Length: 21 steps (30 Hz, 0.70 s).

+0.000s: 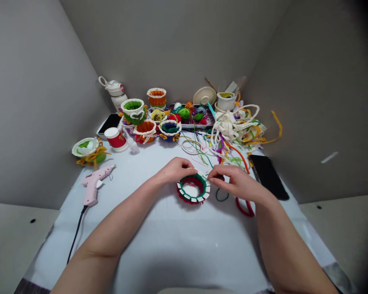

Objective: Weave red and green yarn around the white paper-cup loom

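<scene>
At the middle of the table, my left hand (179, 169) grips the far left rim of a paper cup (206, 190). The cup's white rim is cut into tabs, with green yarn woven inside it and red yarn lower down. Beside the cup's right edge, my right hand (233, 179) is closed in a pinch on a thin strand of green yarn (222, 199). A loop of that yarn lies on the table below the hand. A thick red cord (245, 211) curls near my right wrist. The fingers partly hide the cup's far edge.
A pink glue gun (93, 183) with a black cable lies at left. Behind it stand a red-and-white cup (115, 139) and several yarn-woven cups (145, 130). A tray (199, 125) holds yarn balls. Lace and cords (236, 128) pile up at right near a black phone (268, 176).
</scene>
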Available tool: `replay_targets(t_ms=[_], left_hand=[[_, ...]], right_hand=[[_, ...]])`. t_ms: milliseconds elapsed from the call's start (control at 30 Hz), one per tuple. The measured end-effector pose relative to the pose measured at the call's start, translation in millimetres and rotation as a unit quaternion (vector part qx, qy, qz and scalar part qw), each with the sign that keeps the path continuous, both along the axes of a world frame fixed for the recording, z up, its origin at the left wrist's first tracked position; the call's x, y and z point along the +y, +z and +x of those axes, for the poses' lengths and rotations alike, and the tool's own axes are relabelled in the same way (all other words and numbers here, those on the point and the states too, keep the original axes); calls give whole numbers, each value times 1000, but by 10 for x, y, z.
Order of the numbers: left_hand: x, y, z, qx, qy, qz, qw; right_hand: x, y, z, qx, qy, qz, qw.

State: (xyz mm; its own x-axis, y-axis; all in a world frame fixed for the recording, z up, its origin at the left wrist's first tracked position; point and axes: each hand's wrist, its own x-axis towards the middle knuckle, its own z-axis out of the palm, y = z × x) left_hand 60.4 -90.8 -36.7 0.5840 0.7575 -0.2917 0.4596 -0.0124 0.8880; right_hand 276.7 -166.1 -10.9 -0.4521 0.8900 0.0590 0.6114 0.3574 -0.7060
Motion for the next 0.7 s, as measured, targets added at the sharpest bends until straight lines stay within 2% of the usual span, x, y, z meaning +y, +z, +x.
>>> replay_targets(t_ms=[133, 300, 700], left_hand=[[3, -3, -8, -1, -1, 2, 1000], [12, 18, -42, 7, -25, -5, 1000], [-46, 79, 41, -33, -65, 2, 997]], right_hand=[[15, 1, 52, -23, 5, -27, 999], [56, -105, 10, -41, 31, -74, 996], [107, -277, -99, -14, 7, -58, 998]])
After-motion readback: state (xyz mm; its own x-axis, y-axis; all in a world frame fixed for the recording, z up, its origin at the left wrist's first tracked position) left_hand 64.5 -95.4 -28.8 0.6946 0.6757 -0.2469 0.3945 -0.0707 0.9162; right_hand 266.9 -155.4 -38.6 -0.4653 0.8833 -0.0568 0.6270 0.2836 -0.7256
